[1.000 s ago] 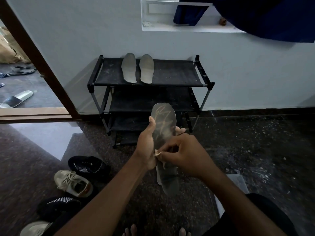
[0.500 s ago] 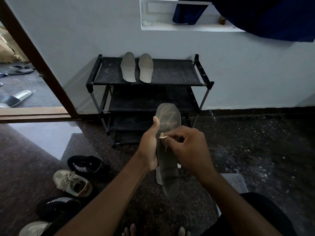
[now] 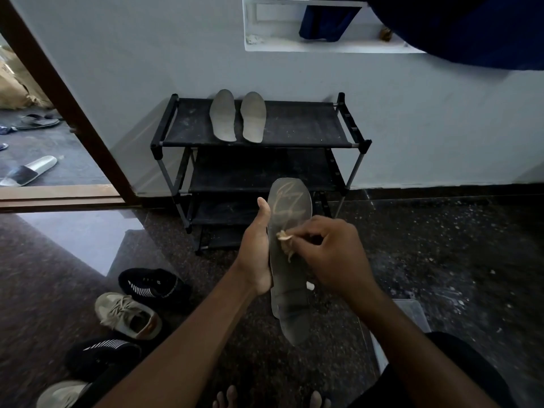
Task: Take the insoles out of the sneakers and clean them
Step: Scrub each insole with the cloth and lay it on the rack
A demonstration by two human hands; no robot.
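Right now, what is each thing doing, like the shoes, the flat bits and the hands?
held insole: off the floor, gripped at its edge by the left hand.
pale rag: pinched by the right hand, pressed on the held insole.
two grey insoles: lying flat, side by side, on top of the shoe rack.
black sneaker: on the floor, upright.
beige sneaker: on the floor beside it, opening up.

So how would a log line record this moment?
step: cleaning insole | left hand: holds dark insole | right hand: pinches small rag against it | rack: two grey insoles
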